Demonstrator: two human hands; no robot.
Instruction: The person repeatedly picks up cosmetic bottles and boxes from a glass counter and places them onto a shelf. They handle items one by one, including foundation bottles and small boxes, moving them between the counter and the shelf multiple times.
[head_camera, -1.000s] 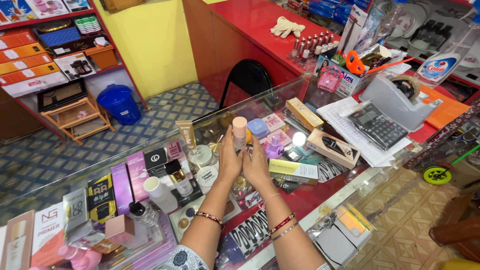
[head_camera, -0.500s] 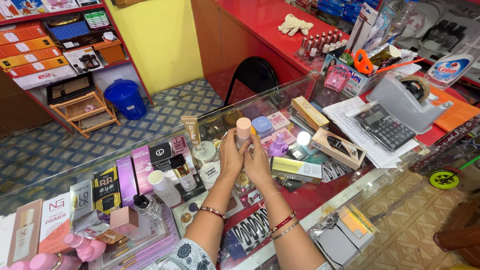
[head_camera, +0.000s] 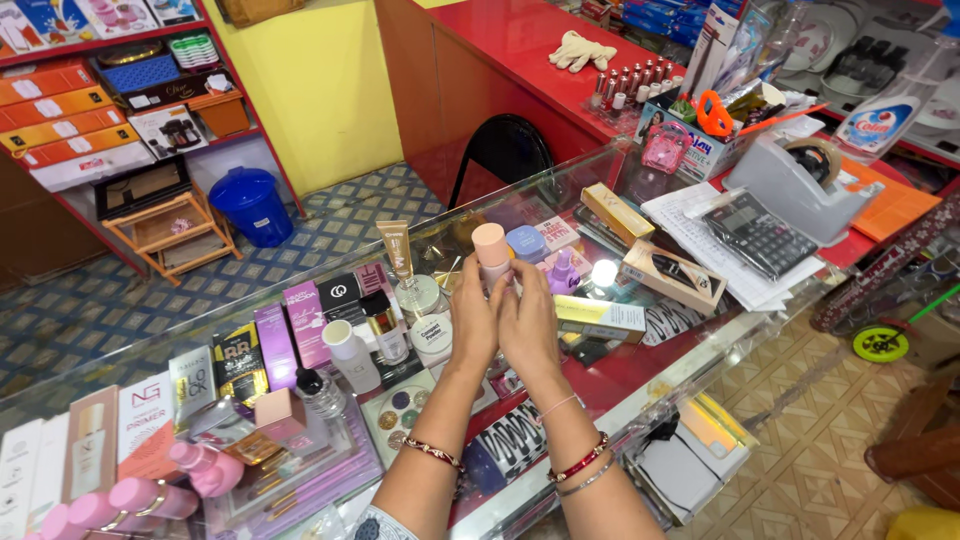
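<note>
Crowded glass tabletop (head_camera: 560, 205) left little free room around the raised hands.

Ahead of the left hand (head_camera: 472, 322) and right hand (head_camera: 530, 325), a beige tube (head_camera: 397, 252), a round jar (head_camera: 420, 297) and a purple bottle (head_camera: 563, 271) stood close together. A white bottle (head_camera: 351, 355) and upright cosmetic boxes (head_camera: 275, 345) blocked the left side; a yellow carton (head_camera: 600, 318) lay just beside the right hand. Farther right, a calculator (head_camera: 757, 233) and grey tape dispenser (head_camera: 795, 185) filled the surface. Open passage remained only above the items and back along the forearms.

Purple cartons (head_camera: 290, 335) upright at counter left; long yellow box (head_camera: 598, 318) flat beside hands; orange boxes (head_camera: 60, 115) on shelf.
</note>
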